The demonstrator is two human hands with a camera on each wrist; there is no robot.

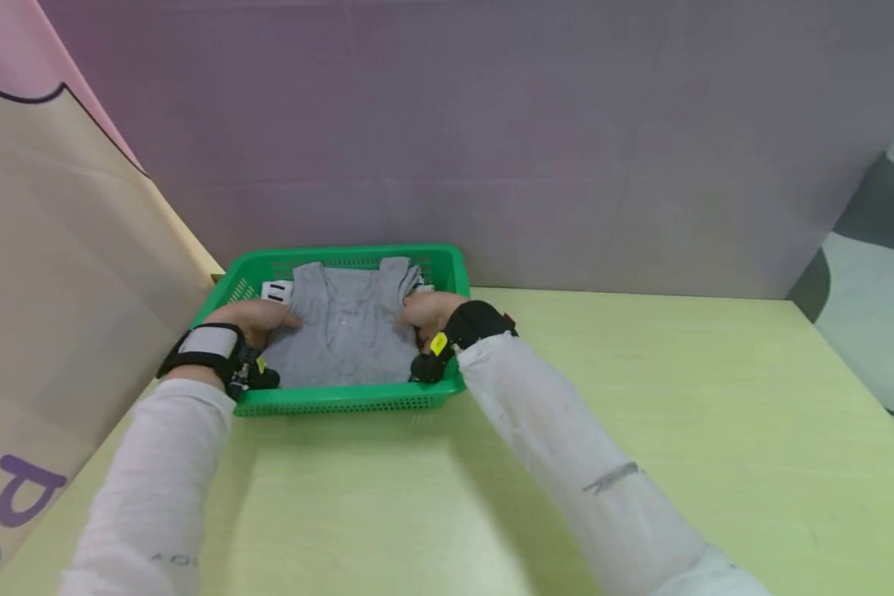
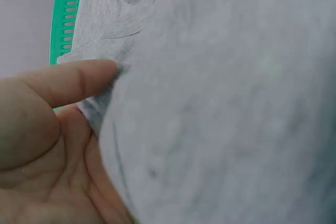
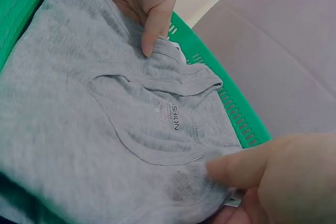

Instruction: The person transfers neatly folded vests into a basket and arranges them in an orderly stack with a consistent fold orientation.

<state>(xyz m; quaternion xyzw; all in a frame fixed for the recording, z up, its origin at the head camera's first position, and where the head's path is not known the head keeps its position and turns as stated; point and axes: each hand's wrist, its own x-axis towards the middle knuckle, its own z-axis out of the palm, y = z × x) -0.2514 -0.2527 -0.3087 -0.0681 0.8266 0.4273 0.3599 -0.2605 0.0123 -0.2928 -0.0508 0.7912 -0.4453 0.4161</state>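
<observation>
A grey tank top (image 1: 343, 323) with printed lettering inside its neckline lies spread in a green plastic basket (image 1: 343, 401). My left hand (image 1: 252, 319) pinches the garment's left side, thumb on top and the other fingers beneath the cloth, as the left wrist view shows. At the opposite side, my right hand (image 1: 430, 314) pinches the fabric near the armhole, its thumb (image 3: 236, 169) lying over the cloth. The fingertips under the fabric are hidden. Both shoulder straps point toward the basket's far wall.
A white item with black marks (image 1: 276, 291) shows at the basket's left, partly covered. The basket stands on a pale yellow-green table (image 1: 641, 397), close to a grey back panel (image 1: 492, 149). A printed cloth panel (image 1: 67, 248) borders the left side.
</observation>
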